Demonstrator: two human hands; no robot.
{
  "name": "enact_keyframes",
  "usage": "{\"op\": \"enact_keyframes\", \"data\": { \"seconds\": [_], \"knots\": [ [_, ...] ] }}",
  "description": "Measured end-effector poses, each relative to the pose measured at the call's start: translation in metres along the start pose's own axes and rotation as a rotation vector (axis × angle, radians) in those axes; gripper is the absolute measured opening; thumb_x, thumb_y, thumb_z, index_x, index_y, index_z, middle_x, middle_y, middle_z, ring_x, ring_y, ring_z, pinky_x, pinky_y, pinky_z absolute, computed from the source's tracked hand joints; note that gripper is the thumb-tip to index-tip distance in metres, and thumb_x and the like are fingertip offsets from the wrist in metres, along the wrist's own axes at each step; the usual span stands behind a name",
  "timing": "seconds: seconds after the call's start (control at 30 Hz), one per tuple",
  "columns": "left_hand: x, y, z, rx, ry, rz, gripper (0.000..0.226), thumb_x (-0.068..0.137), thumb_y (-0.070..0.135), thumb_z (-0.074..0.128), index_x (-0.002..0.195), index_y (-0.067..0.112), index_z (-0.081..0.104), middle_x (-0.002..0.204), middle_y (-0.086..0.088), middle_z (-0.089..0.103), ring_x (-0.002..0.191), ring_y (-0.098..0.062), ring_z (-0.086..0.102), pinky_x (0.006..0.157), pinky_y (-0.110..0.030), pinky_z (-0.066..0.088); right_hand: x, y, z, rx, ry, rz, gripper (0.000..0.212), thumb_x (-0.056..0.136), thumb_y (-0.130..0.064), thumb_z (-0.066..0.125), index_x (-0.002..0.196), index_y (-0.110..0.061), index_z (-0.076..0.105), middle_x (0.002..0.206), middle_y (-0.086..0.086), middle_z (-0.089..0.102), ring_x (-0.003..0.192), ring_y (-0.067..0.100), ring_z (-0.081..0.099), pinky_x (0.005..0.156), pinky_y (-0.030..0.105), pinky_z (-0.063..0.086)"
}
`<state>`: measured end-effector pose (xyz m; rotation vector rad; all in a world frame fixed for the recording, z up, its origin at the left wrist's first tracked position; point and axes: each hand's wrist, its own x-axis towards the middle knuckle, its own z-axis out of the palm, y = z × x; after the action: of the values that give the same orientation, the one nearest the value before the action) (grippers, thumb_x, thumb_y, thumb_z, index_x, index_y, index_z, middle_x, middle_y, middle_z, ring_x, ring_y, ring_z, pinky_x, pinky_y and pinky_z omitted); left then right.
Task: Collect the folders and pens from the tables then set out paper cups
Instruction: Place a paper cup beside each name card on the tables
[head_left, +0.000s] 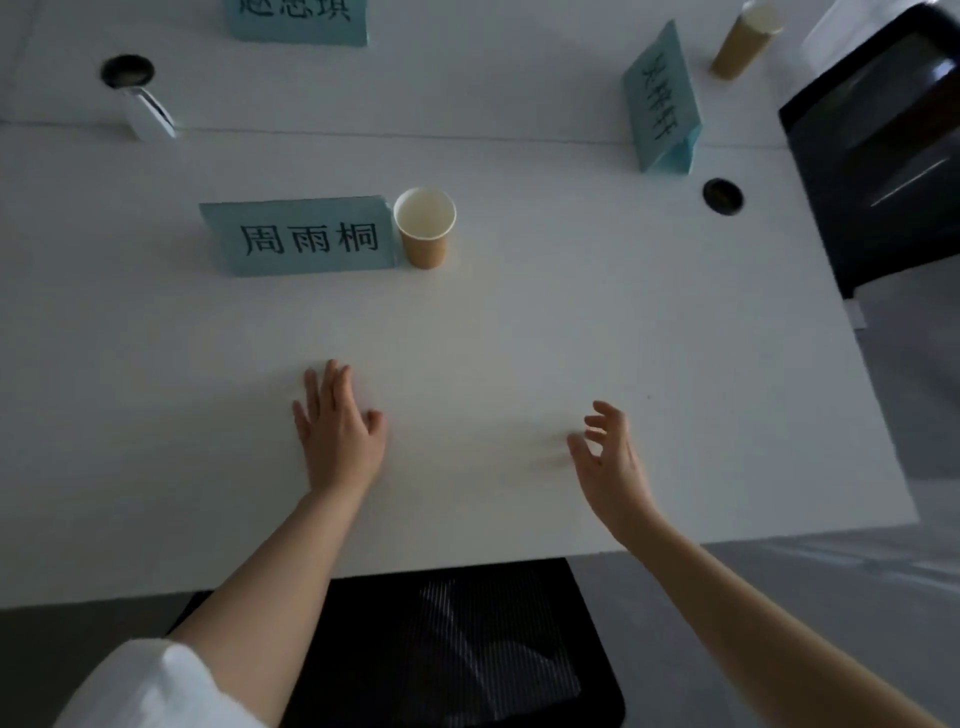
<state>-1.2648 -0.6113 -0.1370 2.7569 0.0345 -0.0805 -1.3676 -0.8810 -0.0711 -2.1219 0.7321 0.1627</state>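
Note:
A brown paper cup (425, 227) stands upright on the white table (519, 322), touching the right end of a light blue name card (304, 238). A tall stack of brown paper cups (744, 44) stands at the far right of the back table. My left hand (336, 423) lies over the table's near part with fingers straight and holds nothing. My right hand (610, 457) hovers to its right, fingers loosely spread, also empty. No folders or pens are in view.
Two more blue name cards stand further back, one at the top (297, 21), one at the right (664, 101). Cable holes (722, 196) (128, 70) are set in the tabletops. A black chair (457, 644) is tucked under the near edge; another black chair (883, 150) stands right.

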Motion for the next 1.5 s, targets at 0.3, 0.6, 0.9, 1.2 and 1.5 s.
{"op": "enact_keyframes", "data": {
  "seconds": [0.3, 0.6, 0.9, 1.2, 1.5],
  "knots": [
    [-0.162, 0.15, 0.053, -0.186, -0.092, 0.258, 0.046, 0.077, 0.008, 0.058, 0.121, -0.006, 0.058, 0.128, -0.023, 0.059, 0.128, -0.044, 0.048, 0.104, -0.052, 0.041, -0.062, 0.122, -0.121, 0.053, 0.074, 0.083, 0.043, 0.092, -0.013, 0.054, 0.134, -0.012, 0.041, 0.122, 0.007, 0.055, 0.103, 0.02, 0.056, 0.087, 0.034, 0.047],
    [-0.283, 0.329, 0.095, -0.379, -0.156, 0.299, 0.036, 0.078, 0.01, 0.054, 0.11, -0.002, 0.063, 0.106, -0.017, 0.065, 0.104, -0.035, 0.059, 0.094, -0.033, 0.04, -0.126, 0.249, -0.272, 0.04, 0.218, 0.109, 0.036, 0.087, -0.003, 0.056, 0.123, -0.002, 0.05, 0.11, 0.014, 0.063, 0.099, 0.027, 0.061, 0.092, 0.041, 0.049],
    [-0.309, 0.432, 0.122, -0.351, -0.254, 0.322, 0.033, 0.086, 0.005, 0.061, 0.119, 0.005, 0.06, 0.116, -0.012, 0.06, 0.116, -0.027, 0.051, 0.099, -0.036, 0.041, -0.117, 0.312, -0.367, 0.082, 0.238, 0.242, 0.034, 0.091, -0.007, 0.054, 0.124, -0.004, 0.051, 0.106, 0.008, 0.064, 0.1, 0.023, 0.061, 0.084, 0.025, 0.042],
    [-0.247, 0.542, 0.155, -0.354, -0.272, 0.24, 0.039, 0.09, 0.007, 0.056, 0.129, 0.005, 0.053, 0.128, -0.013, 0.057, 0.124, -0.026, 0.045, 0.1, -0.036, 0.042, -0.004, 0.304, -0.462, 0.002, 0.122, 0.144, 0.035, 0.093, -0.014, 0.051, 0.127, -0.009, 0.049, 0.096, -0.005, 0.06, 0.105, 0.021, 0.062, 0.082, 0.021, 0.04],
    [-0.165, 0.662, 0.173, -0.347, -0.242, 0.212, 0.039, 0.09, 0.008, 0.055, 0.129, 0.008, 0.053, 0.127, -0.011, 0.057, 0.123, -0.024, 0.047, 0.096, -0.034, 0.044, 0.122, 0.293, -0.55, -0.051, 0.05, 0.093, 0.031, 0.092, -0.013, 0.052, 0.123, -0.008, 0.052, 0.099, 0.0, 0.063, 0.105, 0.025, 0.062, 0.087, 0.028, 0.045]
  ]
}}
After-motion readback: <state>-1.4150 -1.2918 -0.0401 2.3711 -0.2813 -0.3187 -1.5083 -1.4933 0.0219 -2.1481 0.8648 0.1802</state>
